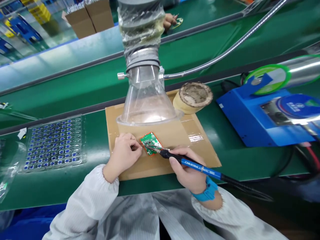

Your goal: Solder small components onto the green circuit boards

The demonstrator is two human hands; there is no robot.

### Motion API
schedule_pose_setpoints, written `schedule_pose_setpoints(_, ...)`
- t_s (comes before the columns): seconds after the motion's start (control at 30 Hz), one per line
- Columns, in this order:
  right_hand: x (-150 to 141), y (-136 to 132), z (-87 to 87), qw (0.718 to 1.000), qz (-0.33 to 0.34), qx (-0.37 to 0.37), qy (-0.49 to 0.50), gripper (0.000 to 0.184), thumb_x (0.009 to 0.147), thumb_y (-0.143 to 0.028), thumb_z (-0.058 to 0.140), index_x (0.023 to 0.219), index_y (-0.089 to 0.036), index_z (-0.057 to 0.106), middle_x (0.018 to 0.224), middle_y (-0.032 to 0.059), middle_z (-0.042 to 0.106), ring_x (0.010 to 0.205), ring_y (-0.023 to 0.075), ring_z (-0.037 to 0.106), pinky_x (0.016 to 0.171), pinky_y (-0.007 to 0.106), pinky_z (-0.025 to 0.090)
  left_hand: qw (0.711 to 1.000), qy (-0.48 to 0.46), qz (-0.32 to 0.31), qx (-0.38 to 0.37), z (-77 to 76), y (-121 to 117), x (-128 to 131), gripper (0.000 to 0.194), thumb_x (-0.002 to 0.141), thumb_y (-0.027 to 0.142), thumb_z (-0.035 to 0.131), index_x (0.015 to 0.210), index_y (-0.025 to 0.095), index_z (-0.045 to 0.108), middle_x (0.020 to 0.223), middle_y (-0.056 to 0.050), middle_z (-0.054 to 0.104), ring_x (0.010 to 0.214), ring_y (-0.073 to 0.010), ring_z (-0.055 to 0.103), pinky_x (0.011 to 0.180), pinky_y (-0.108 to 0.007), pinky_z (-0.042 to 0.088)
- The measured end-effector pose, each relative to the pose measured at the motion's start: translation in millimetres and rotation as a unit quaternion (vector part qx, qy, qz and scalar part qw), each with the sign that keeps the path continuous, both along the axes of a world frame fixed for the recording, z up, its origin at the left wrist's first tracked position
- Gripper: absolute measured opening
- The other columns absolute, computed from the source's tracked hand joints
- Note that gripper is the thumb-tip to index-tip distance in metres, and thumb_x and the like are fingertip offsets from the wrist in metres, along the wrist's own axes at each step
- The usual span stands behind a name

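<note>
Fingers [188, 153] of right hand [191, 175] pinching soldering tool [208, 171], left hand [125, 151] pinched together (grip unclear) beside circuit board [150, 138]

My green bench [97, 146] has dark trim [96, 107] along far edge. Past that, green strip [100, 74] running behind, then pale shiny surface [57, 57] toward left, streaked with reflected light. Another green worktop [212, 15] beyond far edge, right half. Off past far left corner: glossy floor [53, 29], blurry blue frames [23, 30], yellow stack [40, 13], cardboard boxes [86, 21] nearer. Glare on bench's right half. Below near right corner, pretty dark.
</note>
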State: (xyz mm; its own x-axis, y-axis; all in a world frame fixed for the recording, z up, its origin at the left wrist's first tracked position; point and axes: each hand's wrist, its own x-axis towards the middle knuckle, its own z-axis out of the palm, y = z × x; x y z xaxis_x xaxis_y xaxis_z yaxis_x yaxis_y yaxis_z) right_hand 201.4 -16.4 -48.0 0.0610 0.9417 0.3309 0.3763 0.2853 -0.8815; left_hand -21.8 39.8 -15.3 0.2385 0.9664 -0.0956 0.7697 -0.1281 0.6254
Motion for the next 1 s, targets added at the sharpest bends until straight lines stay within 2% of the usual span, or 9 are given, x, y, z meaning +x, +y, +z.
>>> schedule_pose_setpoints(0.2, -1.9, 1.7, 5.2, 1.0, -0.002, 0.011, -0.02, 0.005, 0.088, -0.027, 0.067, 0.091, -0.026, 0.064, 0.082, 0.0027, 0.073, 0.072, 0.0195, 0.071, 0.064, 0.031, 0.058, 1.0, 0.003, 0.0, 0.003, -0.8, 0.0, 0.0, 0.023, 0.08, 0.013, 0.068, 0.057, 0.019, 0.066, 0.082, -0.003, 0.066, 0.084, -0.0202, 0.054, 0.084, -0.041, 0.039)
schedule_pose_setpoints(0.53, -0.9, -0.2, 3.4, 1.0, -0.009, 0.004, 0.003, 0.005, 0.087, -0.026, 0.068, 0.091, -0.026, 0.065, 0.082, 0.003, 0.072, 0.072, 0.0198, 0.071, 0.064, 0.031, 0.058, 1.0, 0.009, -0.003, -0.01, 2.2, 2.0, 0.4, 0.024, 0.08, 0.013, 0.068, 0.057, 0.019, 0.065, 0.082, -0.003, 0.065, 0.085, -0.0204, 0.053, 0.085, -0.041, 0.04)
schedule_pose_setpoints(1.0, -2.1, 0.9, 7.4, 1.0, 0.0, 0.029, 0.01, 0.007, 0.085, -0.021, 0.068, 0.09, -0.025, 0.065, 0.079, 0.0017, 0.071, 0.071, 0.0185, 0.07, 0.064, 0.03, 0.057, 1.0, 0.016, 0.002, -0.019, 1.3, 2.2, 1.3, 0.023, 0.08, 0.015, 0.069, 0.058, 0.019, 0.066, 0.083, -0.003, 0.066, 0.087, -0.0212, 0.053, 0.087, -0.042, 0.039)
